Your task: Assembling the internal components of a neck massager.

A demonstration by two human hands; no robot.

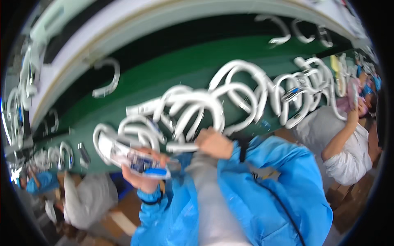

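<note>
In my left hand (pixel 141 176) is a white curved device (pixel 119 153), its wide end open and showing a dark circuit board and a blue part. The fingers wrap round that wide end, while the curved arm reaches up and away to the left. My right hand (pixel 214 143) is curled in front of my chest at the table's near edge; whatever its fingers hold, if anything, is hidden. Just beyond it lie several white curved devices (pixel 211 107), overlapping one another.
The green table (pixel 172 61) runs from left to right. More white curved devices (pixel 305 88) are heaped at the right, and a single one (pixel 108 78) lies farther back on the left. People in white sit on both sides, one a person (pixel 349 151) at the right.
</note>
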